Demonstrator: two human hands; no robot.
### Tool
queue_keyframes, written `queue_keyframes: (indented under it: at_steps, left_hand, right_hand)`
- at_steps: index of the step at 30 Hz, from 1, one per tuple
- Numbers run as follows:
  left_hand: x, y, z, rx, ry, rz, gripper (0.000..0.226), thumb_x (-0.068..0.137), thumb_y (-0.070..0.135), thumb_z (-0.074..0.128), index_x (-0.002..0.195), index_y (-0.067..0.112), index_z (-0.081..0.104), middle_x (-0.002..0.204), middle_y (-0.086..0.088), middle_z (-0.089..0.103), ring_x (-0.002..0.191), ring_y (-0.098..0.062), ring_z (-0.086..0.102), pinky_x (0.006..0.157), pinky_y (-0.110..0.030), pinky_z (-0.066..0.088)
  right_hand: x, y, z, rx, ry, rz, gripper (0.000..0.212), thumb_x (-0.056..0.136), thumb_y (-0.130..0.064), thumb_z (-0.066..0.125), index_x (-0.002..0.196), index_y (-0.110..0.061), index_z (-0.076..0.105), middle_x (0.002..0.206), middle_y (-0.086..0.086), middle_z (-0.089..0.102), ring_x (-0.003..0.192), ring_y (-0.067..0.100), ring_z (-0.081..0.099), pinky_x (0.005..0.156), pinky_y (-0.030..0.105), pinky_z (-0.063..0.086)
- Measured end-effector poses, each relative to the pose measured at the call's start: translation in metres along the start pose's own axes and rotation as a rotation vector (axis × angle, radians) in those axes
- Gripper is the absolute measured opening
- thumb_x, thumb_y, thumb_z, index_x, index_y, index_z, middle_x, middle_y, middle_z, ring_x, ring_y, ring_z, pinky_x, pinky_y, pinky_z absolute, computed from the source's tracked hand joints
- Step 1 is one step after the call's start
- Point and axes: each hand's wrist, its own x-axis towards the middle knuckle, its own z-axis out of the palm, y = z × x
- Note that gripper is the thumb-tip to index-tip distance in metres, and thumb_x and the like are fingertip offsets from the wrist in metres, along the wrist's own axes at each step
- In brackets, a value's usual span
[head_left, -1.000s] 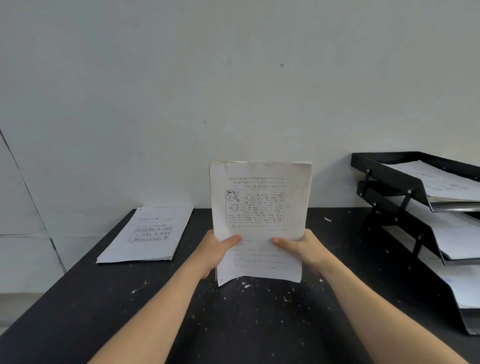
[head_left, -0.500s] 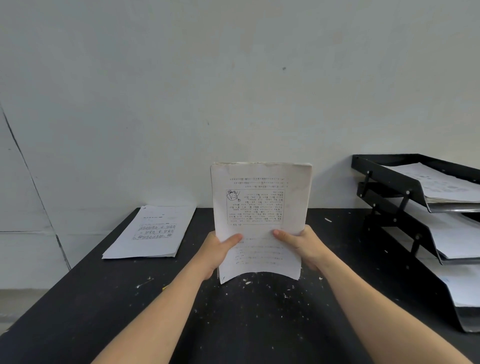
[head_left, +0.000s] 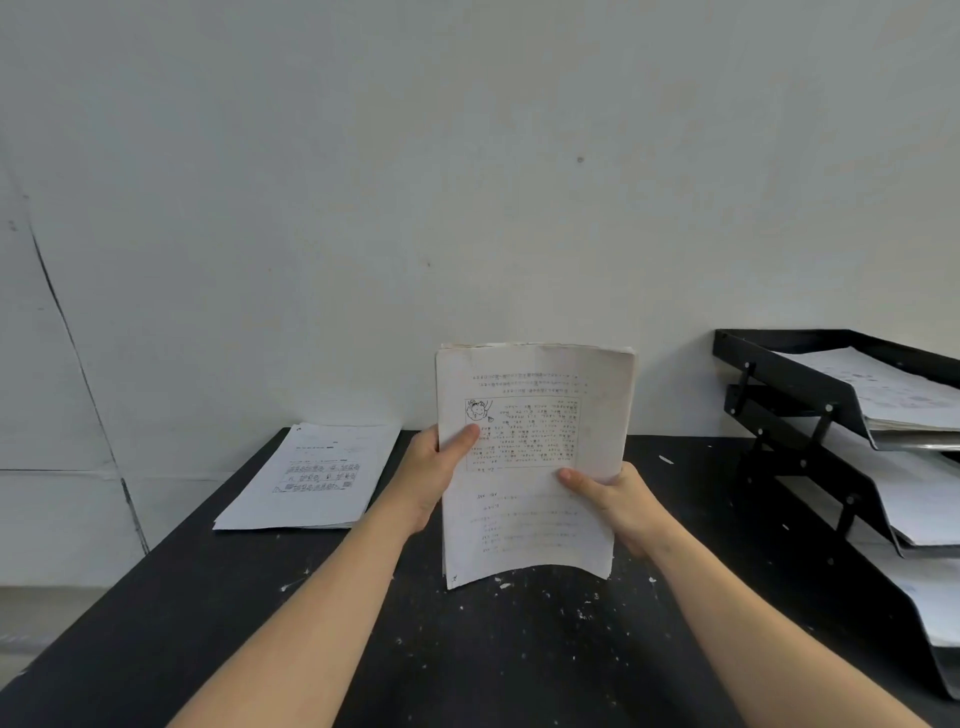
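A: Status on the paper stack (head_left: 535, 457)?

B: Held upright over the table (head_left: 467, 649), dead centre, in front of the wall. Both hands are on it.

A: What's changed in the last second?

B: The left hand (head_left: 434, 473) has slid up the stack's 9 o'clock edge. Its thumb (head_left: 462, 439) now sits beside the cartoon box and was lower before. The right hand (head_left: 615, 501) has barely moved, at about 4 o'clock on the stack.

A: Grip?

B: Both pinch the stack, thumbs on the front face and fingers hidden behind. The grip is staggered now, left high, right low.

A: Effect on the sheets?

B: The bottom edge bows up in the middle and the top edges look slightly uneven. I can't tell if the low corner touches the table.

A: Read?

B: Probably re-gripping to square the sheets or to peel the front one off. Nothing is released yet.

A: Drop targets?

B: A flat pile (head_left: 311, 478) lies at 9 o'clock and a tray rack (head_left: 831, 415) with paper in it stands at 3 o'clock. Both are well apart from the stack. No lean toward either yet.
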Motion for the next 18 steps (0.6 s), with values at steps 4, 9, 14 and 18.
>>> queue_keyframes:
  at_steps: [4,9,14,18]
  left_hand:
    - [0.0,0.004,0.006,0.002,0.036,0.02,0.015,0.102,0.022,0.059,0.113,0.021,0.07,0.113,-0.001,0.077,0.104,-0.02,0.074,0.092,-0.038,0.057]
    - [-0.004,0.006,0.006,0.013,0.034,0.022,0.015,0.103,0.024,0.057,0.112,0.026,0.07,0.11,0.004,0.078,0.102,-0.015,0.074,0.089,-0.034,0.058]
    - [-0.004,0.007,0.009,0.031,0.016,0.028,0.018,0.103,0.026,0.056,0.115,0.027,0.069,0.112,0.006,0.077,0.104,-0.015,0.073,0.087,-0.031,0.057]
    - [-0.005,0.005,0.008,0.017,0.031,0.03,0.017,0.103,0.025,0.057,0.115,0.026,0.069,0.112,0.003,0.077,0.103,-0.015,0.073,0.084,-0.029,0.057]
  right_hand:
    - [0.0,-0.001,0.0,0.013,0.007,0.011,0.041,0.083,-0.029,0.079,0.12,-0.013,0.072,0.118,0.005,0.077,0.107,0.03,0.075,0.096,0.058,0.058]
    - [-0.001,-0.013,-0.003,0.025,-0.053,0.025,0.05,0.079,-0.027,0.082,0.126,-0.012,0.069,0.123,0.005,0.076,0.11,0.029,0.075,0.097,0.056,0.058]
    - [0.008,-0.049,-0.007,0.143,-0.033,-0.062,0.066,0.074,-0.037,0.091,0.128,-0.007,0.068,0.125,0.013,0.074,0.113,0.034,0.073,0.096,0.054,0.057]
    - [0.013,-0.065,-0.003,0.124,-0.038,-0.073,0.044,0.086,-0.026,0.078,0.125,-0.008,0.07,0.121,0.013,0.076,0.111,0.034,0.074,0.095,0.053,0.058]
